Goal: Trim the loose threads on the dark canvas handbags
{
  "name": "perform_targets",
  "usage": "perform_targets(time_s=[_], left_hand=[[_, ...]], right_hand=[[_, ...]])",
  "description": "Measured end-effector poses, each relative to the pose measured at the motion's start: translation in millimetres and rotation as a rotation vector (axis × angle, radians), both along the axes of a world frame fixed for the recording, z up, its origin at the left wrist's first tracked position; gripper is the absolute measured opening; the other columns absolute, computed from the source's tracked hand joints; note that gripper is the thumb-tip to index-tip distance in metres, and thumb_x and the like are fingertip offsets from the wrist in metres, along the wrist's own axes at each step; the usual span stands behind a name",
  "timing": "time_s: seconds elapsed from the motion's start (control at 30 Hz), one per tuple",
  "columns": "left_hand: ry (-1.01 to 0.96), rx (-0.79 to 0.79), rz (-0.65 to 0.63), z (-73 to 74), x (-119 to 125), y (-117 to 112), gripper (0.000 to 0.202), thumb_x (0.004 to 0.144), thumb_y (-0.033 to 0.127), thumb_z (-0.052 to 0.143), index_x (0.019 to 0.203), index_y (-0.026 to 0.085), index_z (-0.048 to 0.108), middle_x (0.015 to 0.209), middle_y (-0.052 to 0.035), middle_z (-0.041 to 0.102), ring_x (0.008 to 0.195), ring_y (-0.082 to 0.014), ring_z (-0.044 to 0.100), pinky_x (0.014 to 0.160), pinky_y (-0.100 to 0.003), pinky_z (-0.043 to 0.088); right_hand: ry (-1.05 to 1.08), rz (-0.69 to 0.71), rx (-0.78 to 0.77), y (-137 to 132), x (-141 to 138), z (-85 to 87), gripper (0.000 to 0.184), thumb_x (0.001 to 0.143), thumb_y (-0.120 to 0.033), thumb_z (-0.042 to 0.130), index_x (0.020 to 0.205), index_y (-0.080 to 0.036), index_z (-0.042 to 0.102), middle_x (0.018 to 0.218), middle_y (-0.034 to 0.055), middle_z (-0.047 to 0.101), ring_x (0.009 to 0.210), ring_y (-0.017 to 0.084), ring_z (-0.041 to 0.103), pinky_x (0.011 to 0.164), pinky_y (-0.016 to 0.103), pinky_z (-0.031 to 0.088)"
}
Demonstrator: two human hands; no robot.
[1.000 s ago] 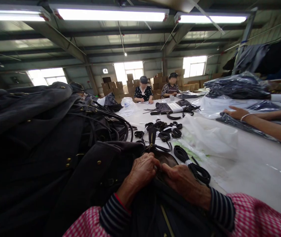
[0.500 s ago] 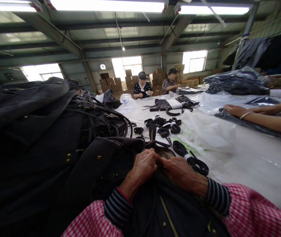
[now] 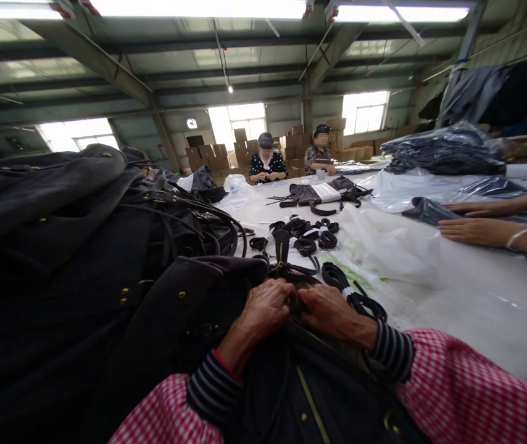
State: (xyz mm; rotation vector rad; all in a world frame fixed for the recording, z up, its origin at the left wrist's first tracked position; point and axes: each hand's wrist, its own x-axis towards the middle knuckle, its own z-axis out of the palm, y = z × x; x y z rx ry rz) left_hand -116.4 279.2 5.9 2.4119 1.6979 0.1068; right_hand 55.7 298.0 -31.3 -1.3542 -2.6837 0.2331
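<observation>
A dark bag (image 3: 282, 394) with a brass zip on its front lies before me. At its opening my left hand (image 3: 263, 311) is closed, fingers curled on the edge. Close beside it, my right hand (image 3: 331, 314) is also closed on the rim of the bag. Both sets of fingertips are partly hidden in the opening, so I cannot see exactly what they pinch. Just beyond my hands, a zip end tab (image 3: 282, 246) sticks up from the bag.
A tall heap of dark bags (image 3: 60, 246) fills the left. Coiled black straps (image 3: 353, 293) and clear plastic sheeting (image 3: 397, 246) lie on the white table (image 3: 263, 200). At right, a co-worker's hands (image 3: 485, 231) rest on a plastic-wrapped item. Two people sit across the table.
My hands stay at the bag's opening, with the right hand and forearm shifted slightly left. The co-worker's hands at right have drawn back to the right, and both now show.
</observation>
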Motion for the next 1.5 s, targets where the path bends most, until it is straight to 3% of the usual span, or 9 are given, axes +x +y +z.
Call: perform_targets(time_s=[0.2,0.43,0.6,0.73,0.9,1.03,1.13,1.3,1.5], left_hand=[[0.029,0.004,0.014,-0.5,3.9,1.8,0.028,0.078,0.017,0.052,0.094,0.028,0.072,0.104,-0.0022,0.07,0.103,-0.0243,0.065,0.082,-0.031,0.048],[0.025,-0.007,0.057,-6.8,13.7,8.4,0.027,0.072,0.013,0.054,0.087,0.025,0.073,0.096,-0.0056,0.072,0.098,-0.0279,0.067,0.082,-0.034,0.048],[-0.072,-0.012,0.039,-10.1,8.6,8.3,0.018,0.076,0.013,0.056,0.087,0.019,0.068,0.101,-0.0082,0.069,0.102,-0.0283,0.062,0.087,-0.035,0.045],[-0.26,-0.079,0.064,-4.8,1.3,9.8,0.009,0.074,0.019,0.06,0.08,0.018,0.067,0.087,-0.0047,0.065,0.088,-0.0225,0.06,0.075,-0.029,0.043],[-0.618,-0.237,0.11,-1.3,-4.5,14.8,0.017,0.077,0.026,0.055,0.084,0.014,0.064,0.073,-0.0011,0.061,0.063,-0.0127,0.051,0.056,-0.023,0.035],[-1.114,-0.379,0.18,0.0,-4.3,12.6,0.016,0.069,0.028,0.066,0.073,0.016,0.057,0.071,-0.0019,0.063,0.06,-0.0103,0.047,0.055,-0.021,0.032],[-1.256,-0.409,0.162,1.4,-2.5,9.7,0.019,0.068,0.028,0.069,0.072,0.017,0.054,0.074,-0.0049,0.069,0.064,-0.0112,0.05,0.06,-0.022,0.036],[-1.254,-0.412,0.172,-2.5,-3.6,8.9,0.021,0.065,0.03,0.078,0.07,0.013,0.067,0.066,-0.001,0.064,0.061,-0.0093,0.049,0.06,-0.022,0.035],[-1.26,-0.395,0.176,-8.0,-7.0,9.9,0.023,0.062,0.028,0.08,0.078,0.012,0.079,0.072,-0.0042,0.071,0.065,-0.0124,0.057,0.064,-0.023,0.04]], right_hand=[[0.062,-0.044,0.069,-7.8,5.8,-12.0,0.019,0.09,-0.026,0.056,0.103,-0.017,0.066,0.088,0.0084,0.075,0.08,0.023,0.069,0.063,0.031,0.029],[0.065,0.0,0.04,-10.1,4.3,-5.5,0.029,0.093,-0.026,0.054,0.118,-0.015,0.064,0.096,0.0099,0.077,0.087,0.025,0.071,0.064,0.032,0.031],[0.019,0.01,0.002,-8.7,3.1,2.5,0.024,0.095,-0.024,0.052,0.113,-0.014,0.064,0.099,0.0133,0.076,0.089,0.028,0.071,0.066,0.033,0.034],[0.166,0.08,-0.026,-5.6,20.0,17.9,0.02,0.096,-0.018,0.048,0.112,-0.016,0.06,0.093,0.008,0.073,0.086,0.023,0.069,0.07,0.03,0.037],[0.213,0.132,-0.091,-1.9,53.3,28.5,0.016,0.1,-0.02,0.047,0.097,-0.02,0.063,0.081,0.0026,0.068,0.08,0.019,0.066,0.072,0.028,0.036],[0.158,0.122,-0.064,1.9,62.5,22.8,0.02,0.099,-0.02,0.047,0.086,-0.022,0.063,0.072,0.0001,0.063,0.074,0.018,0.063,0.067,0.03,0.032],[0.179,0.077,0.008,6.0,60.5,20.9,0.023,0.099,-0.022,0.044,0.08,-0.021,0.057,0.071,0.0002,0.06,0.07,0.017,0.059,0.066,0.031,0.031],[0.48,0.009,-0.086,13.2,47.4,18.8,0.02,0.1,-0.034,0.045,0.087,-0.021,0.053,0.074,-0.0007,0.059,0.07,0.016,0.055,0.067,0.03,0.036],[1.063,-0.127,-0.519,17.9,16.3,3.8,0.031,0.088,-0.048,0.062,0.08,-0.019,0.056,0.055,-0.0039,0.056,0.044,0.009,0.041,0.045,0.023,0.028]])
